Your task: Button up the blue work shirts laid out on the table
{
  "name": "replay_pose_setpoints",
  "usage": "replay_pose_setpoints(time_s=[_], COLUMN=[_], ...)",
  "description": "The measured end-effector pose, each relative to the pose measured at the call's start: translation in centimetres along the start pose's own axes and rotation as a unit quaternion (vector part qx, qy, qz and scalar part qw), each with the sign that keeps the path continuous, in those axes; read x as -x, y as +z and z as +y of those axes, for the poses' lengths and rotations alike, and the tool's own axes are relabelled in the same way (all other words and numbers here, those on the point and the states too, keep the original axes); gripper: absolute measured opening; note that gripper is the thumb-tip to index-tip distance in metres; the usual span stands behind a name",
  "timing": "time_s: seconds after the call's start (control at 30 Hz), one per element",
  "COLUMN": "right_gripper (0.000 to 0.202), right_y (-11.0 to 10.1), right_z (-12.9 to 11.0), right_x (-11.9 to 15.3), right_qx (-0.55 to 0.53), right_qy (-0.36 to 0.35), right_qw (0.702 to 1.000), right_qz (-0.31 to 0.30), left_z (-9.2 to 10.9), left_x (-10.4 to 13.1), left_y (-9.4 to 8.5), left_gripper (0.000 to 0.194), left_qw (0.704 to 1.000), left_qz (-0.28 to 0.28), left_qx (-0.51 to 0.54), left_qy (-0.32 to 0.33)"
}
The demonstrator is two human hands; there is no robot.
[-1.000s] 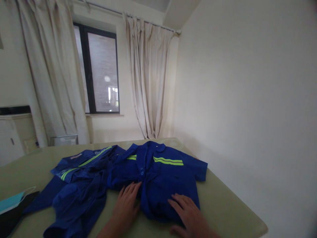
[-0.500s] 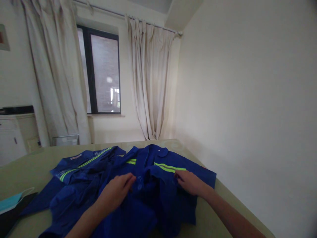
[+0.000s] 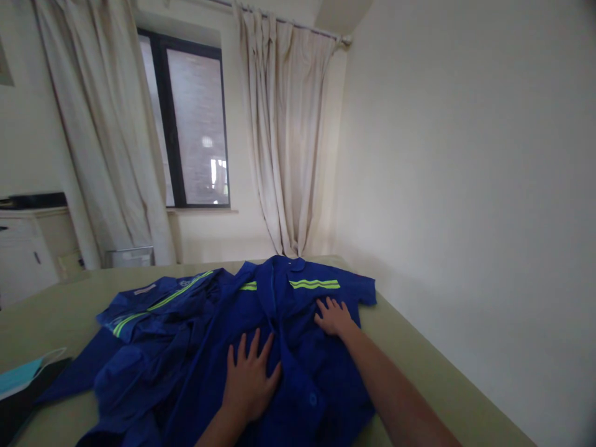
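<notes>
A blue work jacket [image 3: 298, 347] with yellow-green striped bands is spread on the table in front of me, collar toward the far side. My left hand [image 3: 249, 379] rests on its lower front, fingers spread. On the chest below the right-hand stripe lies my right hand [image 3: 332, 315], its fingers apart too. Neither hand grips the cloth. A second blue garment [image 3: 158, 310] with the same striping is crumpled to the left, partly under or against the jacket; which one, I cannot tell.
The pale green table [image 3: 410, 366] ends along a white wall [image 3: 465, 186] on the right. At the left edge a light blue face mask [image 3: 21, 375] lies on a dark flat item [image 3: 28, 403]. Curtains [image 3: 288, 136] and a window [image 3: 198, 124] stand behind.
Both hands have let go of the jacket's cloth and now lie flat on it. The front panels are smoother and spread toward me. My view has tilted slightly down.
</notes>
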State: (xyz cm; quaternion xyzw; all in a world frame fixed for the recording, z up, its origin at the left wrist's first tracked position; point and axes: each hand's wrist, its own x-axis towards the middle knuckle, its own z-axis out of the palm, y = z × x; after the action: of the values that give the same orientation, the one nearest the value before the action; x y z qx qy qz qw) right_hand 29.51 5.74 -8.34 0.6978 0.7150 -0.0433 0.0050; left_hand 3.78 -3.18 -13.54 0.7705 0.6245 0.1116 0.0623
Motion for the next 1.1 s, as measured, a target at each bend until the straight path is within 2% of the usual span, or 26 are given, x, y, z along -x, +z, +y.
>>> replay_pose_setpoints(time_s=[0.13,0.27,0.33,0.4,0.47,0.57,0.7,0.8,0.87,0.93,1.03,1.1], right_gripper=[0.047,0.038,0.038,0.050,0.067,0.080,0.070,0.060,0.052,0.048,0.062,0.060], right_y=[0.0,-0.5,0.0,1.4,3.2,5.4,5.9,5.2,4.7,4.2,4.1,4.3], right_z=[-3.1,-7.3,-8.8,-9.5,-9.3,-7.7,-5.5,-5.1,-5.1,-5.3,-6.0,-6.6], right_x=[-0.7,1.5,3.5,5.5,6.8,6.7,4.3,3.7,4.4,5.9,8.0,8.7], right_qx=[0.006,-0.008,-0.017,-0.022,-0.025,-0.058,-0.122,-0.153,-0.190,-0.224,-0.230,-0.216], right_qy=[-0.009,-0.038,-0.049,-0.053,-0.033,-0.018,-0.051,-0.055,-0.097,-0.195,-0.347,-0.386], right_qw=[0.998,0.995,0.995,0.997,0.998,0.995,0.986,0.974,0.955,0.926,0.889,0.886], right_qz=[0.061,0.096,0.085,0.050,0.041,0.084,0.101,0.155,0.206,0.234,0.193,0.140], left_z=[0.1,-1.5,-2.5,-3.3,-3.8,-4.0,-4.2,-4.7,-4.9,-4.9,-4.0,-3.0], left_x=[-2.0,-4.2,-5.4,-6.2,-6.6,-6.0,-4.5,-4.0,-4.0,-3.9,-3.1,-2.0], left_y=[0.7,0.7,0.3,0.0,-0.3,-0.4,-0.4,-0.5,-0.6,-0.6,-0.8,-1.2], left_gripper=[0.072,0.071,0.070,0.068,0.065,0.055,0.040,0.034,0.033,0.031,0.026,0.023], left_qw=[0.998,0.997,0.998,0.999,1.000,0.998,0.987,0.978,0.976,0.973,0.960,0.949], left_qz=[0.020,0.007,-0.006,-0.015,-0.006,0.042,0.112,0.153,0.170,0.187,0.207,0.200], left_qx=[-0.051,-0.059,-0.053,-0.043,-0.028,-0.001,0.046,0.077,0.083,0.087,0.125,0.176], left_qy=[-0.041,-0.043,-0.033,-0.015,0.006,0.038,0.106,0.123,0.109,0.103,0.142,0.170])
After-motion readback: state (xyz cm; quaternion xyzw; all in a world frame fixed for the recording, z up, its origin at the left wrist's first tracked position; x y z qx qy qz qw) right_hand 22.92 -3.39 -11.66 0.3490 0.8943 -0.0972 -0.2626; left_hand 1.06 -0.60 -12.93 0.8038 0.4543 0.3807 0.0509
